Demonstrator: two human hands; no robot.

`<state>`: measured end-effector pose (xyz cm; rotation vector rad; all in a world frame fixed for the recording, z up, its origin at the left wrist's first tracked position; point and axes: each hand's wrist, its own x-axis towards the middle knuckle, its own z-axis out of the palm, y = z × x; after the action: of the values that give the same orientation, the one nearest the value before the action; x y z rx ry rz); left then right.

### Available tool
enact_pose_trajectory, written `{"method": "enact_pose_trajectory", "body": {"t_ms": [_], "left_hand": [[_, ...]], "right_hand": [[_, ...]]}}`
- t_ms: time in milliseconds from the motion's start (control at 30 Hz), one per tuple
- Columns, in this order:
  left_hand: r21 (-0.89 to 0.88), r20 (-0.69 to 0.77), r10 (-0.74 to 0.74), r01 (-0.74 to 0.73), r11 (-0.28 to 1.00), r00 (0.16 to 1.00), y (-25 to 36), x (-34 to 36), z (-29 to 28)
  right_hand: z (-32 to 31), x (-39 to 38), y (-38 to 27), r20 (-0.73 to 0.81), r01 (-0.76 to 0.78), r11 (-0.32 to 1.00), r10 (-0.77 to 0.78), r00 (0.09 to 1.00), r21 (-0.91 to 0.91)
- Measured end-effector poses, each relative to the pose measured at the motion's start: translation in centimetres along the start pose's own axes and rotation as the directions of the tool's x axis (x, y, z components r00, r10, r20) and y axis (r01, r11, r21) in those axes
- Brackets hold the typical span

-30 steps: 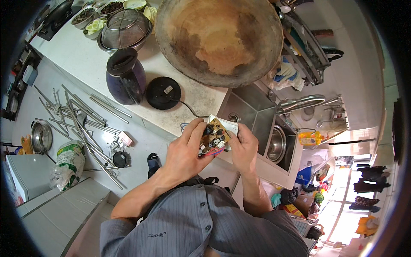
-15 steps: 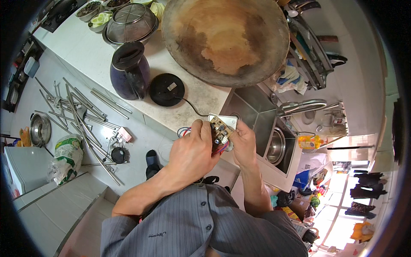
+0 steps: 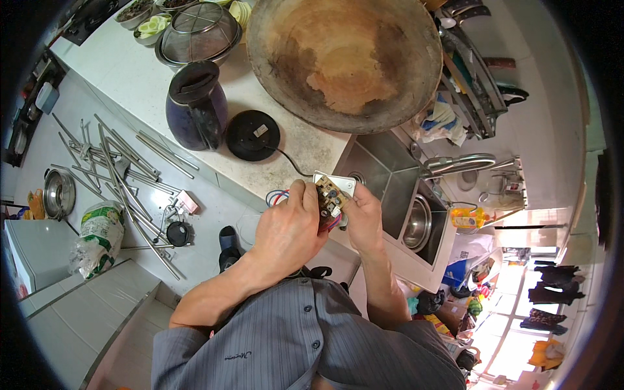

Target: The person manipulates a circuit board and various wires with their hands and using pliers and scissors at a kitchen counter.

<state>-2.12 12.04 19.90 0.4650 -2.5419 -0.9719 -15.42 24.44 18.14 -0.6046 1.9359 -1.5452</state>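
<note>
A small tan circuit board [image 3: 332, 194] with dark components is held in front of me. Behind it shows a white plastic casing [image 3: 343, 183]. My left hand [image 3: 289, 218] is closed on the board's left side, fingers bent over its edge. On the other side, my right hand [image 3: 365, 224] grips the board and casing with the thumb at the edge. Coloured wires [image 3: 278, 197] loop out beside the left hand, and more hang under the board. A black cord runs from the casing to a round black base [image 3: 253, 135] on the counter.
A dark purple kettle [image 3: 195, 110] stands on the white counter [image 3: 123, 71] beside the base. Beyond lies a large round wooden board [image 3: 344, 58]. To the right is a steel sink [image 3: 383, 166] with a metal bowl [image 3: 417, 222]. Metal tubes [image 3: 130, 175] litter the floor at left.
Both hands and the circuit board have shifted slightly left, with the board tilted a little differently. Both hands keep their hold.
</note>
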Motion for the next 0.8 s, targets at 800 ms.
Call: {"method": "enact_pose_trajectory", "body": {"t_ms": [800], "left_hand": [[-0.057,-0.001,0.104,-0.104,0.993,0.995,-2.4,0.4,2.2]], "right_hand": [[-4.7,4.2,-3.8,0.327,-0.049,0.877,0.23,0.916,-0.478]]}}
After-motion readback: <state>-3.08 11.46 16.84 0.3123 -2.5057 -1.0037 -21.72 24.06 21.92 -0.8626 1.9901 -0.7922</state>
